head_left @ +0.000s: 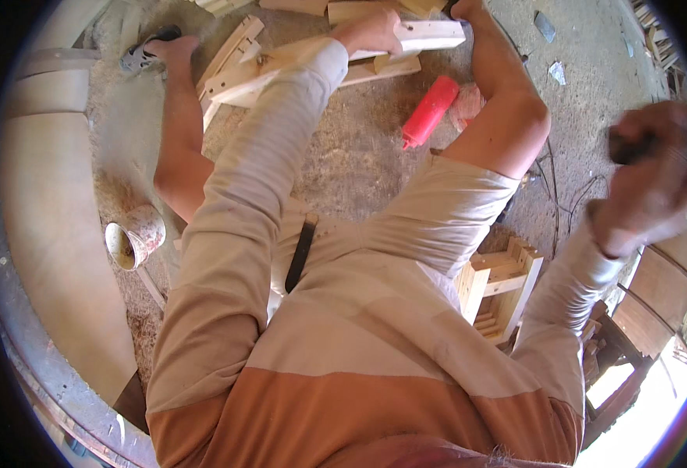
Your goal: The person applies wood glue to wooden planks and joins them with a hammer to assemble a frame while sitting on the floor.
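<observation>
My left hand [371, 33] reaches far forward, its fingers wrapped over a pale wooden rail [431, 35] at the top of the view. That rail lies with other joined wooden pieces [259, 74], some with holes or notches in them. On the right, my right hand [651, 191] is raised, away from the wood and smeared by motion. It is closed round a dark tool [632, 147], whose kind the blur hides. Between my legs, near the wood, lies a red squeeze bottle [431, 111] with its nozzle towards me.
A stained white bucket [136, 237] lies tipped at the left, beside a long pale curved board [62, 203]. By my right thigh is a slatted wooden frame [501, 285]. Dark cables [554, 187] run over the dusty floor, and wood scraps are heaped at the far right.
</observation>
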A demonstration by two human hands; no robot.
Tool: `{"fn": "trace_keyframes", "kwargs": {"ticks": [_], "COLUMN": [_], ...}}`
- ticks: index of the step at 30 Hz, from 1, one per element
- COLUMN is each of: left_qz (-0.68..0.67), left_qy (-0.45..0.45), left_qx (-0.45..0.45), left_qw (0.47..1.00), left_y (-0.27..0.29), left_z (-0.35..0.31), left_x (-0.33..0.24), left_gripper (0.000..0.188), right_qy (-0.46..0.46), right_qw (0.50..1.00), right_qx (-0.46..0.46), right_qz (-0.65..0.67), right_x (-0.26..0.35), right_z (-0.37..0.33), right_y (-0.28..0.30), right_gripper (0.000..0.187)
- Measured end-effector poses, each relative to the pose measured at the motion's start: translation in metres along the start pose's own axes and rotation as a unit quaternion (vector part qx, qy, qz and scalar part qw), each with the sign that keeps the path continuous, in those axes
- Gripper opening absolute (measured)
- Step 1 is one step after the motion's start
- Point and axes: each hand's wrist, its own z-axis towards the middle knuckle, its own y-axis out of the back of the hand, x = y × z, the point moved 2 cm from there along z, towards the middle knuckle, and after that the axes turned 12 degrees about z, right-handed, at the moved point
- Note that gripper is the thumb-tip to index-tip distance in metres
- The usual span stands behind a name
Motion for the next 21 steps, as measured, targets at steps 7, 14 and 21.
{"fn": "trace_keyframes", "kwargs": {"ticks": [7,14,21], "left_qz": [0.000,-0.021,0.021], "left_qy": [0.031,0.028,0.045], "left_qx": [0.022,0.019,0.001], "left_qw": [0.999,0.999,0.999], "left_y": [0.009,-0.014,0.002], "left_z": [-0.008,-0.014,-0.008], "left_x": [-0.018,-0.013,-0.020], "left_gripper": [0.048,0.058,0.047], "right_qy": [-0.074,0.090,0.034], "right_qw": [0.974,0.966,0.978], "right_qx": [0.201,0.214,0.068], "right_qz": [-0.073,-0.115,0.194], "right_x": [-0.102,-0.071,0.013], "right_z": [-0.109,-0.062,0.016], "right_y": [-0.040,-0.057,-0.015], "right_gripper": [0.022,0.027,0.023]}}
